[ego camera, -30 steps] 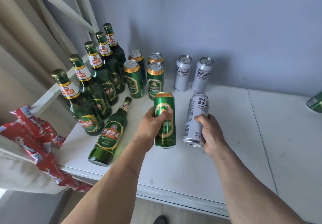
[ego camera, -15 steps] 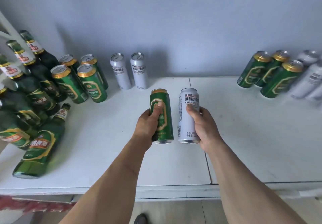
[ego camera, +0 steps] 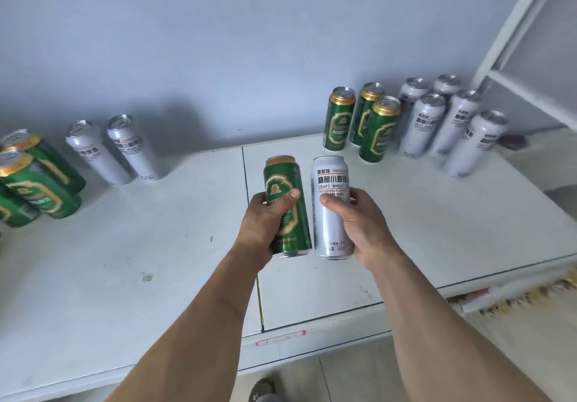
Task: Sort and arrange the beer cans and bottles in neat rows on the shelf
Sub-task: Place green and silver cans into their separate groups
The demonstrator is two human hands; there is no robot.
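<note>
The left hand (ego camera: 265, 220) holds a green can (ego camera: 287, 206) and the right hand (ego camera: 359, 223) a white can (ego camera: 332, 208), and either could bump the cans at upper right (ego camera: 415, 123) over.

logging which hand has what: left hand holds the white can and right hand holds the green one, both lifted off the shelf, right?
Not quite: the cans are swapped. The head view shows the left hand gripping the green can and the right hand gripping the white can. The rest holds: both appear lifted off the shelf.
</note>
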